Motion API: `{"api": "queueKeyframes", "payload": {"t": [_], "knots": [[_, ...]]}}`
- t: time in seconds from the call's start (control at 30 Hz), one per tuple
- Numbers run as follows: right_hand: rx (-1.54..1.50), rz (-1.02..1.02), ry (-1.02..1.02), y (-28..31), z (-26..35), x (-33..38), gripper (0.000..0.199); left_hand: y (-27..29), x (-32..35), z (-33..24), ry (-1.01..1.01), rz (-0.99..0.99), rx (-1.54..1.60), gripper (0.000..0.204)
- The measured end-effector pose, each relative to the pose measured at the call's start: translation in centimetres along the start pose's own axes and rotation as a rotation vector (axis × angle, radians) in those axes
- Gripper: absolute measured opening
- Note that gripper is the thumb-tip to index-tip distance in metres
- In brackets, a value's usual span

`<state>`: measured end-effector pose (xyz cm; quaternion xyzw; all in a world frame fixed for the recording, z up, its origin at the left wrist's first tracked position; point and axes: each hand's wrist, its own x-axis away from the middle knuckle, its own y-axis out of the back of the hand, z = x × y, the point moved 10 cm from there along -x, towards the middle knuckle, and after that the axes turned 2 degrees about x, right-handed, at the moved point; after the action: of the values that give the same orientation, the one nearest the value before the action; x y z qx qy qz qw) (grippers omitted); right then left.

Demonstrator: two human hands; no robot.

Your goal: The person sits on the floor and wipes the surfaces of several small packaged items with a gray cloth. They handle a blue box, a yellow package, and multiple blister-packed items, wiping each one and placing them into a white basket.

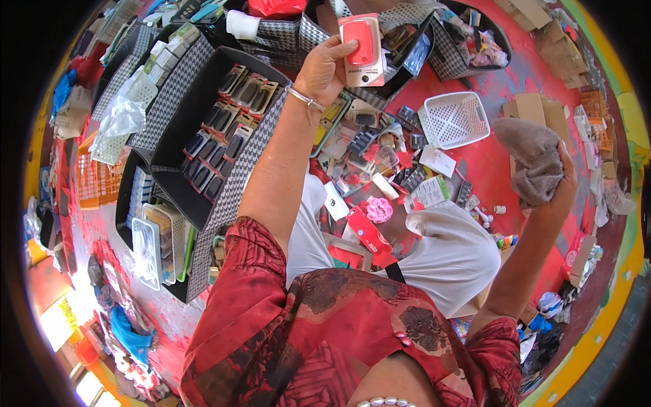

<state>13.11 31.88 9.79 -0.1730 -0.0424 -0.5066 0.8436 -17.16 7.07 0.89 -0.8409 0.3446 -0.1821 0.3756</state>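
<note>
red pack up in the left grip, cloth in the right, the two well apart

left grip is pinching the red pack by its near left edge, thumb over the front, card face up to the camera. pack is off the floor, at top centre of view, above the front of the bins. right grip is closed on a grey-brown cloth, out to the right; cloth hides most of the fingers, so exact finger placement can't be told

step in hand, my read: handling one pack, probably a wipe or a check. cloth isn't on the pack. if it's a wipe, next move calls for bringing both in over the lap, pack held flat by its edge, cloth pressed lightly so the card doesn't bend

surface: no worktop, work is at floor level. red floor, paint looks patchy. loose goods are heaped ahead of the person's knees, with a pink flower and a red oblong thing at the near side. white basket sits just beyond the heap, to its right

room: big black bin at left with rows of carded packs inside, more patterned bins along the top. orange crate far left, cardboard box behind the cloth. cluttered all round, bright light at lower left
</note>
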Motion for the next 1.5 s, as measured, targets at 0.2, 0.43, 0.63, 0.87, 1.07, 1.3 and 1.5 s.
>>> {"api": "queueKeyframes", "payload": {"t": [0.2,0.43,0.63,0.87,1.07,1.3,1.5], "knots": [[0.032,0.153,0.015,-6.5,-6.7,0.0,0.012,1.4,0.8,5.4,0.197,-0.208,0.27,0.031],[0.181,0.255,0.169,-9.0,-11.5,-1.6,0.021,-1.8,3.4,17.1,0.529,-0.269,0.146,0.03],[0.897,0.47,0.62,-13.3,-11.2,2.7,0.021,-1.7,3.7,19.4,0.569,-0.218,-0.041,0.035],[0.188,0.161,0.022,-1.8,-11.3,-5.1,0.022,-1.4,2.3,15.6,0.406,-0.208,-0.174,0.029],[-0.048,0.081,-0.077,-2.9,-12.0,-4.0,0.019,-2.5,2.4,16.7,0.411,-0.209,-0.136,0.03],[0.609,0.673,0.038,-10.5,-14.7,2.6,0.038,-0.9,2.3,17.0,0.467,-0.273,-0.011,0.037],[-0.216,0.239,-0.281,-4.8,-13.3,-1.6,0.022,-4.3,3.2,17.4,0.706,-0.099,0.487,0.053]]}}
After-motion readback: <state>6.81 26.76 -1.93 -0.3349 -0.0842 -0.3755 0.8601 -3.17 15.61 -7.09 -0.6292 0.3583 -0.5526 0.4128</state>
